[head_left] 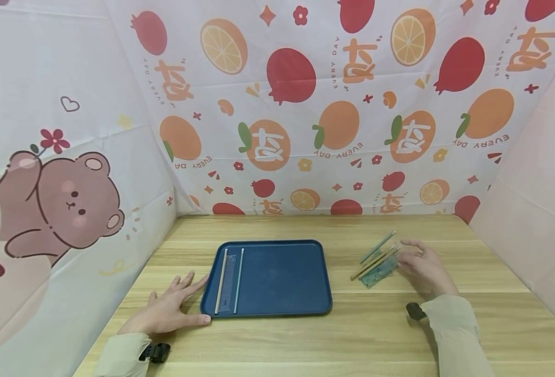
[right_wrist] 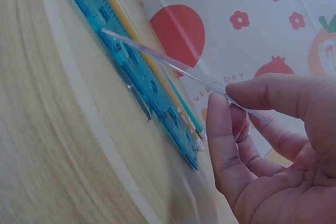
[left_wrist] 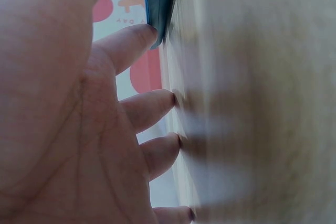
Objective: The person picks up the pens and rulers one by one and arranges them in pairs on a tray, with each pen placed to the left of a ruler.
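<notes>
At the right, my right hand [head_left: 423, 264] pinches a clear ruler [right_wrist: 173, 69] between thumb and fingers, tilted above the pile. Beneath it, a blue see-through ruler [right_wrist: 137, 85] lies alongside yellow pencils [head_left: 369, 266] and a teal pencil [head_left: 378, 247] on the table. My left hand [head_left: 166, 309] spreads its fingers on the tabletop, with thumb and index finger touching the left edge of a dark blue tray [head_left: 282, 277]. Along the tray's left side lie a light wooden pencil [head_left: 221, 283], a clear ruler [head_left: 229, 283] and another teal pencil [head_left: 239, 283], side by side.
The wooden table [head_left: 277, 345] runs back to a fruit-print cloth [head_left: 296, 131]. A cloth with a bear print [head_left: 79, 204] hangs at the left, and a pale cloth [head_left: 536, 173] hangs at the right. Something small and thin [right_wrist: 139, 102] lies by the blue ruler.
</notes>
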